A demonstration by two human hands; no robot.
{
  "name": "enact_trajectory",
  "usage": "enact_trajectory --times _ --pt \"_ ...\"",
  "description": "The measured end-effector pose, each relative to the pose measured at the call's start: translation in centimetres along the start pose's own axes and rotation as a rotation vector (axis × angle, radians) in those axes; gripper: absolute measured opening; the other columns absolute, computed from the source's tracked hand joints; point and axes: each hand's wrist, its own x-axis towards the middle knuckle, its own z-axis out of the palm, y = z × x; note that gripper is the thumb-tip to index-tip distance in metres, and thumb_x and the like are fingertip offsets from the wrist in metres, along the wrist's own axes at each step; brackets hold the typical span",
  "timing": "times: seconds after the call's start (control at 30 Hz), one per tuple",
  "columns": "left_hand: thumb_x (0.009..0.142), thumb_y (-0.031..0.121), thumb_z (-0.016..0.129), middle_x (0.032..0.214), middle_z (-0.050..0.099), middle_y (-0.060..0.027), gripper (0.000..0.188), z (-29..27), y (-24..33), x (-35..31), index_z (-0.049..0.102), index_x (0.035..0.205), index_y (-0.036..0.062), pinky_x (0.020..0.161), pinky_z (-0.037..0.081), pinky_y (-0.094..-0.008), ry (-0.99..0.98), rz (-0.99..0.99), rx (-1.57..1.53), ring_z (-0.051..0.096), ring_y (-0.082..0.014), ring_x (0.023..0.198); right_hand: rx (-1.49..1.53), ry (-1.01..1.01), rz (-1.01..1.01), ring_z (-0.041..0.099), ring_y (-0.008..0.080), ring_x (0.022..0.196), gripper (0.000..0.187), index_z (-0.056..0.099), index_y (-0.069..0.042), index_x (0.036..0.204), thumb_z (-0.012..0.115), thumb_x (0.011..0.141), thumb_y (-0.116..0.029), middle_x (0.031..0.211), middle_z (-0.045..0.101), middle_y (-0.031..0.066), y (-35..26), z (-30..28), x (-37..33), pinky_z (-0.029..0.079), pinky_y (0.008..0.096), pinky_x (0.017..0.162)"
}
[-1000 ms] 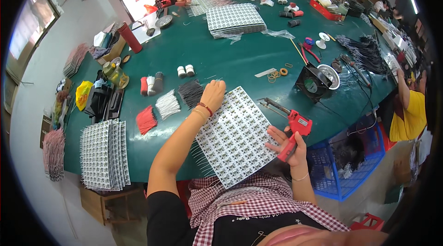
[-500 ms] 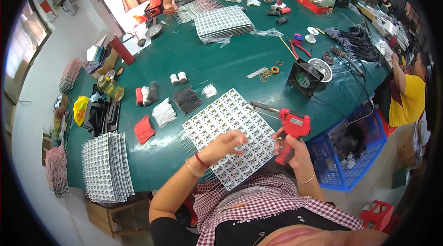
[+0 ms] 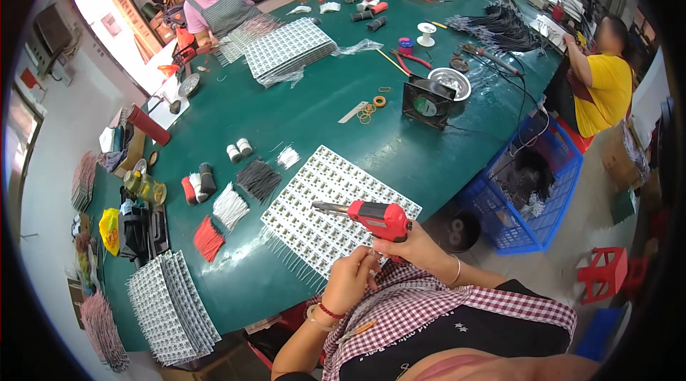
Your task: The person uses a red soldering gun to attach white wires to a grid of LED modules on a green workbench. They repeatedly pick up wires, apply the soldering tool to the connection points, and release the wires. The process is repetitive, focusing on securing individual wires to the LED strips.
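My right hand [image 3: 414, 247] is wrapped round the grip of a red and black soldering gun [image 3: 381, 219]. The gun's long metal tip points left, over a white panel of small circuit boards [image 3: 332, 179]. Thin wires stick out along the panel's near left edge. Close below the gun, my left hand [image 3: 349, 277] is closed with its fingers curled by the panel's near edge; whatever may be in them is hidden. Left of the panel lie bundles of black wires [image 3: 259, 179], white wires [image 3: 230, 207] and red wires [image 3: 209, 238], plus short white pieces [image 3: 288, 157].
Stacked board panels [image 3: 171, 306] stand at the table's left edge. A small fan [image 3: 426, 102], a metal bowl [image 3: 450, 83] and red pliers [image 3: 412, 63] lie beyond. A blue crate [image 3: 532, 217] is at right. Two co-workers sit across the table and at right.
My view has shifted. The soldering gun has swung from the panel's right side to over it, tip leftward. My left hand has drawn back from above the panel to its near edge, fingers curling.
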Motion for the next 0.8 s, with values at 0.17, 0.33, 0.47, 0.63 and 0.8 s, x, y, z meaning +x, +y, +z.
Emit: enact_trajectory --times 0.17,0.33,0.47,0.63,0.8 --pt "0.093 0.005 0.050 0.074 0.066 -0.0067 0.015 0.8 -1.3 0.3 0.062 0.089 -0.0031 0.046 0.046 -0.0220 0.069 0.092 0.048 0.065 -0.0120 0.056 -0.067 -0.021 -0.001 0.055 0.0064 0.070 0.022 0.064 -0.003 0.088 0.073 0.081 -0.021 0.076 0.063 0.0004 0.0 0.1 -0.4 0.046 0.0250 0.064" --pt "0.091 0.001 0.050 0.074 0.067 -0.0087 0.013 1.4 -1.7 0.0 0.063 0.089 -0.0032 0.048 0.048 -0.0231 0.112 0.110 0.057 0.067 -0.0137 0.059 -0.062 0.013 0.001 0.054 0.0075 0.072 0.024 0.063 -0.002 0.089 0.074 0.079 -0.021 0.076 0.062 0.0004 0.8 -0.1 -0.6 0.046 0.0265 0.066" --pt "0.086 -0.003 0.052 0.073 0.067 -0.0124 0.011 1.5 -2.7 0.0 0.062 0.088 -0.0037 0.051 0.050 -0.0257 0.270 0.384 0.372 0.067 -0.0174 0.061 -0.071 0.002 -0.105 0.054 0.0083 0.074 0.027 0.062 0.000 0.092 0.074 0.079 -0.020 0.080 0.062 0.0014 1.2 0.2 -0.9 0.047 0.0272 0.068" --pt "0.085 -0.004 0.054 0.070 0.066 -0.0126 0.010 1.6 -2.9 -0.5 0.063 0.088 -0.0038 0.054 0.051 -0.0280 0.277 0.351 0.333 0.066 -0.0183 0.059 -0.014 -0.060 -0.049 0.054 0.0085 0.077 0.030 0.060 0.001 0.097 0.074 0.079 -0.019 0.083 0.062 0.0027 0.8 0.3 -1.2 0.047 0.0273 0.070" --pt "0.085 -0.003 0.056 0.068 0.066 -0.0118 0.011 2.2 -1.6 -1.2 0.066 0.091 -0.0044 0.054 0.051 -0.0269 0.273 0.213 0.180 0.066 -0.0165 0.059 -0.098 -0.075 -0.059 0.055 0.0093 0.080 0.033 0.060 0.001 0.101 0.074 0.079 -0.019 0.084 0.063 0.0038 0.7 0.2 -1.1 0.047 0.0280 0.072"
